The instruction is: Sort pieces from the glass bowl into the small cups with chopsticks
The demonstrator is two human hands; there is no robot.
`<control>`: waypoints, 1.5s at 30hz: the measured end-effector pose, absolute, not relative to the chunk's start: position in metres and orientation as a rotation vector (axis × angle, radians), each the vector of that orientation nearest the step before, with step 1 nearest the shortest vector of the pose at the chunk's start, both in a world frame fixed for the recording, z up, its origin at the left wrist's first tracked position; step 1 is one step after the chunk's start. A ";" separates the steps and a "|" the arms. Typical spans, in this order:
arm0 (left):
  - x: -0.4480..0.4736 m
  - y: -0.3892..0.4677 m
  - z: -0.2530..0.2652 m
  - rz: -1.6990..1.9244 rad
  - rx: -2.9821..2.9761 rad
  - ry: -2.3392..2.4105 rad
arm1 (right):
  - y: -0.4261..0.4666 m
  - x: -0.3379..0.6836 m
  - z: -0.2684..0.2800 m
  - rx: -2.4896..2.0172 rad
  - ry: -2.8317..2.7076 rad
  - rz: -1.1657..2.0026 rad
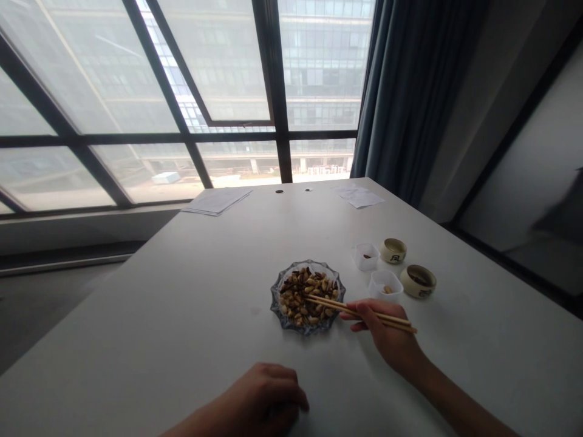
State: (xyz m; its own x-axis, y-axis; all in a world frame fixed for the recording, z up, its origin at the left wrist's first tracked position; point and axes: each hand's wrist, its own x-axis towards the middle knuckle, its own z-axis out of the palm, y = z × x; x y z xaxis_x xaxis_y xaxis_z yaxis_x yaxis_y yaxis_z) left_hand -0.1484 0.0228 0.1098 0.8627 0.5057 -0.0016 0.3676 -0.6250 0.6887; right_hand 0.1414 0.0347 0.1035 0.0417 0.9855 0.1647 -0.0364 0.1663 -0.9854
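Observation:
My right hand (387, 334) is closed around a pair of wooden chopsticks (337, 303). Their tips reach into a scalloped glass bowl (277, 306), among pale shelled nuts that look like pistachios (303, 312) and dark, long seeds (291, 282). Whether the tips grip a piece is too small to tell. Nearer to me, my left hand (273, 394) rests on the table with its fingers curled and nothing visible in them. Right of the bowl stand two clear plastic cups: one cup (365, 262) has a dark piece inside, the other cup (378, 291) a pale nut.
Two cream ceramic cups with dark characters, one farther back (387, 254) and one nearer (412, 290), stand beside the plastic cups; the nearer holds dark pieces. Papers (218, 200) and a crumpled sheet (359, 196) lie at the white table's (182, 303) far end, before windows and a curtain (401, 91).

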 end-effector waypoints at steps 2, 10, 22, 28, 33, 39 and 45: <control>-0.148 0.023 0.110 0.244 2.311 0.628 | 0.034 0.142 0.104 -1.081 -1.213 1.048; -0.149 0.022 0.110 0.238 2.290 0.642 | 0.039 0.180 0.127 -1.125 -0.969 0.740; -0.148 0.023 0.111 0.233 2.286 0.660 | 0.057 0.225 0.129 -1.181 -0.800 0.478; -0.149 0.023 0.109 0.259 2.283 0.648 | 0.055 0.223 0.130 -1.206 -0.847 0.451; -0.150 0.022 0.109 0.258 2.297 0.656 | 0.046 0.206 0.129 -1.144 -0.976 0.575; -0.149 0.022 0.109 0.262 2.283 0.639 | 0.030 0.173 0.126 -1.065 -1.344 0.905; -0.149 0.022 0.107 0.264 2.284 0.633 | 0.032 0.162 0.126 -1.127 -1.605 0.840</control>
State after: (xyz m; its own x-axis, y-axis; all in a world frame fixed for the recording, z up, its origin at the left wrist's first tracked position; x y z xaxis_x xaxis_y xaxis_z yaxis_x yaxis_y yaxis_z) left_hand -0.1490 0.0222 0.1069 0.8573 0.5148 0.0010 0.3628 -0.6056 0.7083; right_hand 0.1621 0.0322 0.1263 -0.1054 0.9424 0.3175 0.2760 0.3344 -0.9011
